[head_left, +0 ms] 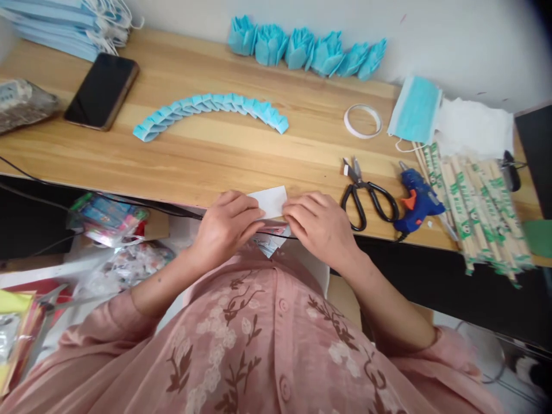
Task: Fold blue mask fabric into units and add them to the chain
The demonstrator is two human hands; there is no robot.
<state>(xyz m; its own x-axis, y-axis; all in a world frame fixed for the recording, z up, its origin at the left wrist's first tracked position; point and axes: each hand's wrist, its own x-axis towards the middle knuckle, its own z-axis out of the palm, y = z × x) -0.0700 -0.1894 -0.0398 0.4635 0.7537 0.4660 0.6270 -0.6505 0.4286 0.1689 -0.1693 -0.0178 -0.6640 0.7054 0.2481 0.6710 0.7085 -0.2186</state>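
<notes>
A small white piece of paper (271, 202) lies at the table's front edge between my two hands. My left hand (230, 221) has its fingers closed on the paper's left side, thumb near its lower edge. At the right end, my right hand (318, 224) pinches the same paper with bent fingers. Behind them a curved chain of folded light blue pieces (211, 104) rests on the wooden table (181, 161). To the right of my right hand are black-handled scissors (360, 187), blades pointing away and apart.
Blue folded flowers (299, 49) line the wall. A phone (102, 91) and stacked masks (64, 26) are at left. On the right are a tape roll (363, 135), a blue glue gun (416, 201), a mask (415, 109) and several wrapped chopsticks (483, 213). A cable runs under the front edge.
</notes>
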